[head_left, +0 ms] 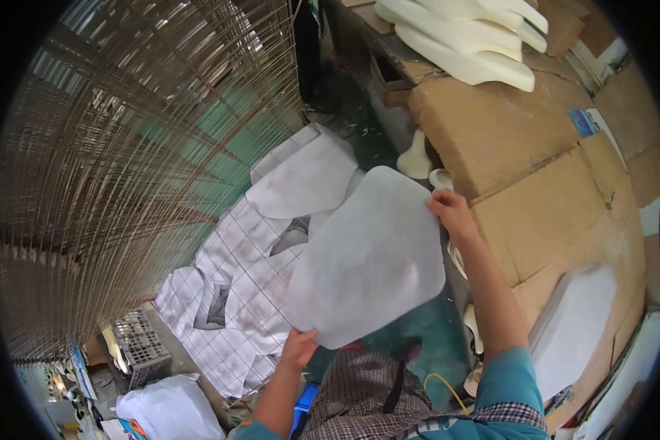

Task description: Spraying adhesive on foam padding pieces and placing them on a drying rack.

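A pale grey-white sheet (374, 257) with rounded corners is held up between my hands. My left hand (298, 347) pinches its lower left edge, and my right hand (455, 214) grips its upper right edge. Beneath and to the left of it, similar white pieces (304, 176) lie overlapping on a wire mesh rack (260, 312). Dark grey patches (214, 308) show between some of them. The held sheet covers part of the rack's right side.
Many wire racks (125, 161) stand tilted up on the left. A cardboard-covered table (528, 198) at right bears cream moulded foam pieces (462, 55) and a white sheet (573, 326). A grey plastic crate (141, 345) and a white bag (172, 408) sit at lower left.
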Action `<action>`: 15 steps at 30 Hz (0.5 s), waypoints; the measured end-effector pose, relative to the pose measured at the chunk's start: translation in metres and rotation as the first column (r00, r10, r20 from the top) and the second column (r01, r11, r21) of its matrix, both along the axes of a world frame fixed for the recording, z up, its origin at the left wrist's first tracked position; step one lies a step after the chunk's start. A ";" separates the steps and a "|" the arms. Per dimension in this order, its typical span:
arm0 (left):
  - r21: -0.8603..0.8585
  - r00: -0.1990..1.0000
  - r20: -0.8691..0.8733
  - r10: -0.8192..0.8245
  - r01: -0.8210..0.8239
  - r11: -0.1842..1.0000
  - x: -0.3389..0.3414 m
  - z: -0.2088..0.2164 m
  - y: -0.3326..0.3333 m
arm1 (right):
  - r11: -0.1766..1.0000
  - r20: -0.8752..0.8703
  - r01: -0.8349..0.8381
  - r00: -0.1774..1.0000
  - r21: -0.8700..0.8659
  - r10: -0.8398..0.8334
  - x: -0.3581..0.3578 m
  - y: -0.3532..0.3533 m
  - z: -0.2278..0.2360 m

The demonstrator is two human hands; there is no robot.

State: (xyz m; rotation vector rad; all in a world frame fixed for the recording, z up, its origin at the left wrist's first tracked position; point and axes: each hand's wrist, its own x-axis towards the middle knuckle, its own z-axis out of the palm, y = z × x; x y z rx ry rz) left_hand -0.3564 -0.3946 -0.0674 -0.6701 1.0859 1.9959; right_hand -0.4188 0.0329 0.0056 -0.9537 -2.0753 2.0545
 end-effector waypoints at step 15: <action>-0.413 0.925 0.267 -0.270 0.363 0.835 -0.021 -0.167 0.079 | 0.987 0.087 -0.001 0.996 -0.162 0.015 0.132 -0.023 -0.077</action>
